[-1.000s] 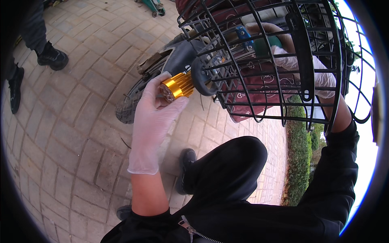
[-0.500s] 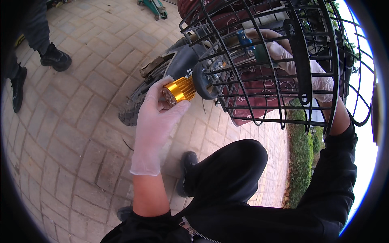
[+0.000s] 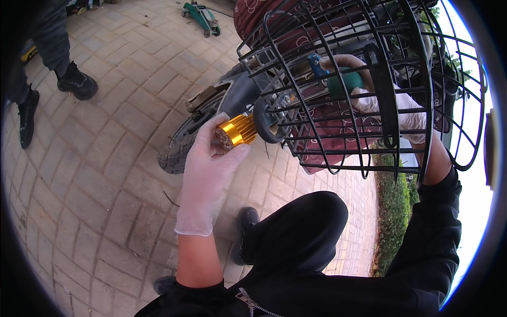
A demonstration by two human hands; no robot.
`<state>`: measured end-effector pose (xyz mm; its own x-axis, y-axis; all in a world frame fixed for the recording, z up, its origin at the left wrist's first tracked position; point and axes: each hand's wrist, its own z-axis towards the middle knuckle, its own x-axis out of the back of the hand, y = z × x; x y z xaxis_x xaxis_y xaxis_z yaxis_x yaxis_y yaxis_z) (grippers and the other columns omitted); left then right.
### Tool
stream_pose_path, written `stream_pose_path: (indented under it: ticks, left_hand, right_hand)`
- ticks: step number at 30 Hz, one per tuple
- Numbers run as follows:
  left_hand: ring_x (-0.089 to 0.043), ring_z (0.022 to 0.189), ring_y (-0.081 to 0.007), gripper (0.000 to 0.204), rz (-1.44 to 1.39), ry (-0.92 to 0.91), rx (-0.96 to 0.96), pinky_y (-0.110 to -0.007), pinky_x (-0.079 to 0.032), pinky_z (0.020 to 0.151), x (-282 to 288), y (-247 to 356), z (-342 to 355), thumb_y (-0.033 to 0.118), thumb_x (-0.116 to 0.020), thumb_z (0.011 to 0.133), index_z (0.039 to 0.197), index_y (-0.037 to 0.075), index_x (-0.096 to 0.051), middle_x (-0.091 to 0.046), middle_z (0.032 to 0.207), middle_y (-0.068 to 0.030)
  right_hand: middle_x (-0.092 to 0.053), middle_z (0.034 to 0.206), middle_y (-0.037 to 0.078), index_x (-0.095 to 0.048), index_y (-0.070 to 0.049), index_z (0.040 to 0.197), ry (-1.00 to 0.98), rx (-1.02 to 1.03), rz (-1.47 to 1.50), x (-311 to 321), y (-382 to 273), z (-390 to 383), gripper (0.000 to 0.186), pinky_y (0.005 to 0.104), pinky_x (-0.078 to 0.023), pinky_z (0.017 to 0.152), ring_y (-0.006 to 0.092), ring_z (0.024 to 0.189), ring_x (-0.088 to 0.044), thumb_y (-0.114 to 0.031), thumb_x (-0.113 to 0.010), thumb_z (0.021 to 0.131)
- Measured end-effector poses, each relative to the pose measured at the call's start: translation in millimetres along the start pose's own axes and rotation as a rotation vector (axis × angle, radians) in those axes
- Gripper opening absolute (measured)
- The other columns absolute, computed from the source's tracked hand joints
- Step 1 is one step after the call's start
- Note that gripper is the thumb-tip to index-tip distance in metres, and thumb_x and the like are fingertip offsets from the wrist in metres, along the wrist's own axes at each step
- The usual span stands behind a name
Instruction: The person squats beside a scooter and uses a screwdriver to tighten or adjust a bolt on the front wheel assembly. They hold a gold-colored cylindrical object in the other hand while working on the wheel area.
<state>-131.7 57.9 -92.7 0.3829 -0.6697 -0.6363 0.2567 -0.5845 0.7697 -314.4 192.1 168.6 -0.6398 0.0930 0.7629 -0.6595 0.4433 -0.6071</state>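
My gloved left hand (image 3: 206, 179) grips a gold finned lamp (image 3: 237, 129) with a clear multi-LED face, by a black rounded piece (image 3: 269, 134) at the side of a black wire basket (image 3: 389, 98) on a two-wheeler. Behind the basket's bars, my gloved right hand (image 3: 412, 119) has its fingers curled round a green rounded handle (image 3: 344, 83), beside a blue metal bracket (image 3: 317, 64); the bars partly hide this grip. Maroon patterned fabric (image 3: 327, 156) lies behind the basket, and the front tyre (image 3: 171, 158) is beyond my left hand.
Another person's legs and black shoes (image 3: 74, 82) stand at the upper left on the paving (image 3: 105, 190). A green wheeled jack (image 3: 200, 18) sits at the back. My bent knee (image 3: 311, 222) is below the basket. A hedge (image 3: 391, 222) runs along the right.
The whole scene, with both hands, sits slightly lower in the picture than before. The green handle in my right hand shows more clearly. My left hand keeps its hold on the lamp.
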Motion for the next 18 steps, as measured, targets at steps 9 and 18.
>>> stream_pose_path:
  ticks: [9,18]
  left_hand:
    - [-0.061,0.103,-0.0135,0.059,0.018,-0.005,-0.003,-0.026,-0.053,0.090,0,-1,0,-0.005,-0.071,0.086,0.140,0.001,-0.048,-0.059,0.125,-0.0101]
    - [-0.061,0.101,-0.0129,0.059,0.034,0.005,-0.016,-0.026,-0.053,0.088,0,-3,0,-0.002,-0.071,0.086,0.140,0.001,-0.048,-0.060,0.124,-0.0097]
  right_hand:
    - [-0.066,0.121,0.011,-0.049,-0.002,0.142,0.004,-0.017,-0.002,5,6,-5,0.074,0.0257,-0.058,0.080,0.0123,0.095,-0.068,-0.052,-0.069,0.090]
    - [-0.066,0.121,0.011,-0.048,-0.002,0.142,0.006,-0.025,0.000,34,10,-31,0.075,0.0258,-0.058,0.079,0.0122,0.095,-0.068,-0.052,-0.069,0.090]
